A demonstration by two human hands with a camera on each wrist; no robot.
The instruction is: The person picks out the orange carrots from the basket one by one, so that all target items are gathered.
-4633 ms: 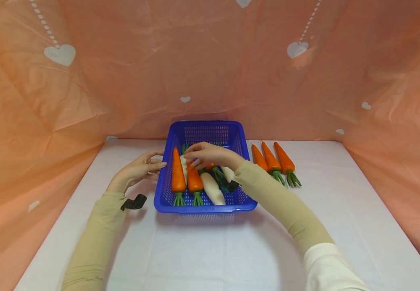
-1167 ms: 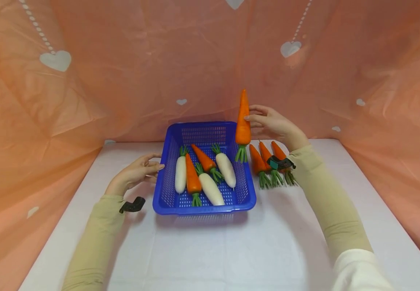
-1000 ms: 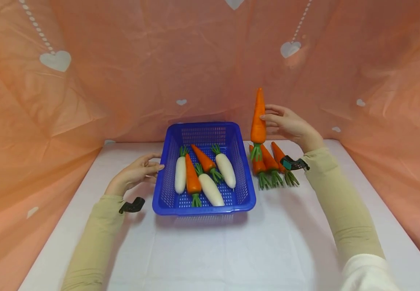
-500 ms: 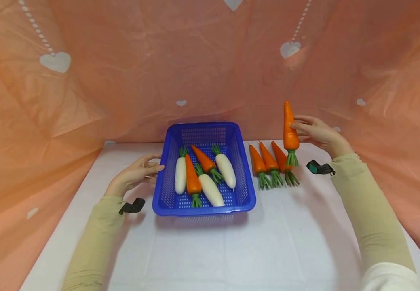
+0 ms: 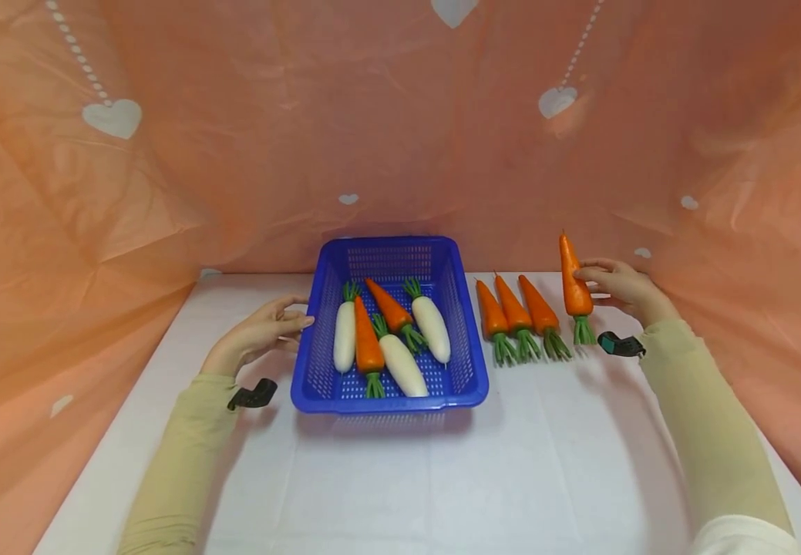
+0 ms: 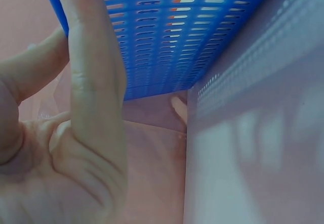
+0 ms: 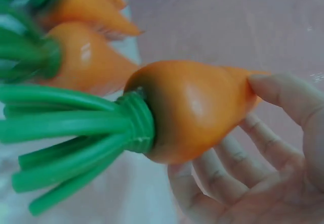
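Right hand (image 5: 618, 287) on my feed: thumb and fingers pinching an upended carrot (image 5: 574, 281), tip up, greens down, near the tabletop's (image 5: 372, 486) far right corner. I can't tell whether those greens touch the cloth. Just left of it I've got three loose carrots (image 5: 515, 308) in a row by the far edge, then the blue basket (image 5: 389, 404), midway along that edge, with two carrots (image 5: 368, 339) and three white radishes (image 5: 402, 362) inside. Over on my left, the left hand (image 5: 257, 331), fingers spread, touches the basket's left rim.
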